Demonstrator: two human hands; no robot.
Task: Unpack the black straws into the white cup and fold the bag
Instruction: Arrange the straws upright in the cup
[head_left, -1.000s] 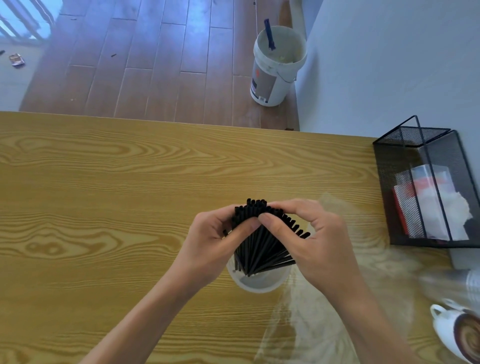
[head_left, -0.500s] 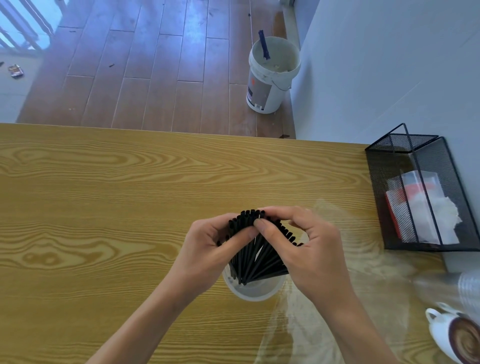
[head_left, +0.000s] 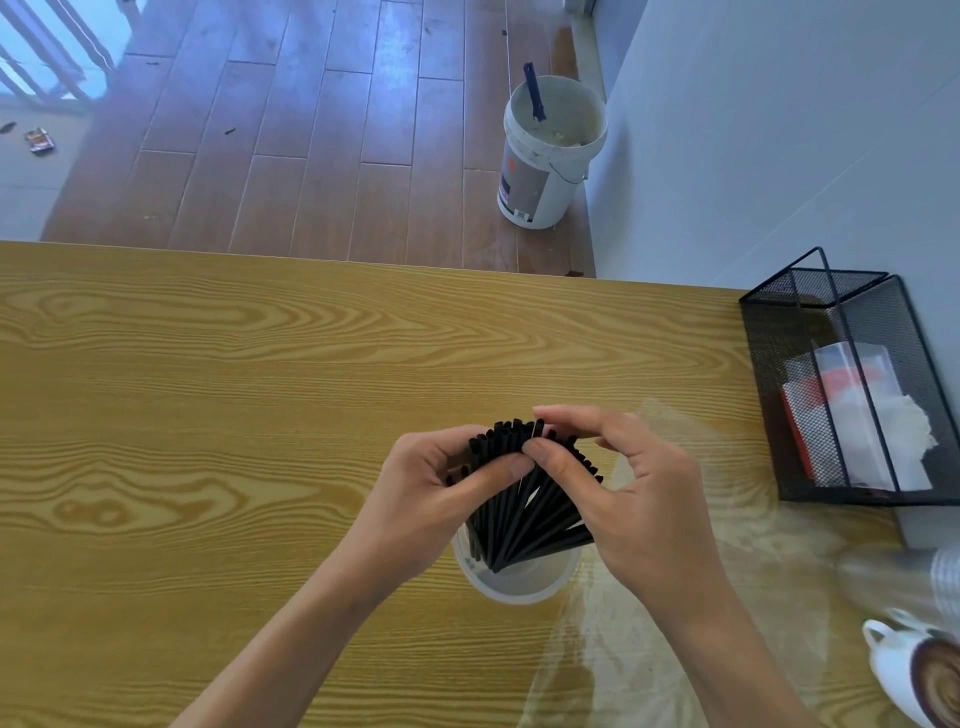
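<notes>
Left hand (head_left: 441, 493) and right hand (head_left: 623, 488) both pinching tops of black straws (head_left: 524, 499), bundle standing fanned in white cup (head_left: 511, 584).

Risk: uneven squeeze tips light cup, straws spill.

Clear bag (head_left: 623, 649) flat, unfolded, just right of cup on wood-grain table (head_left: 208, 415). Mesh holder (head_left: 841, 384) further right; bucket (head_left: 550, 150) beyond cup on plank floor (head_left: 291, 130).

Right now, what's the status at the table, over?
Both hands, left and right, pinch the black straws. Straws stand fanned in the white cup. Clear bag lies flat, unfolded. Nothing in the way.
</notes>
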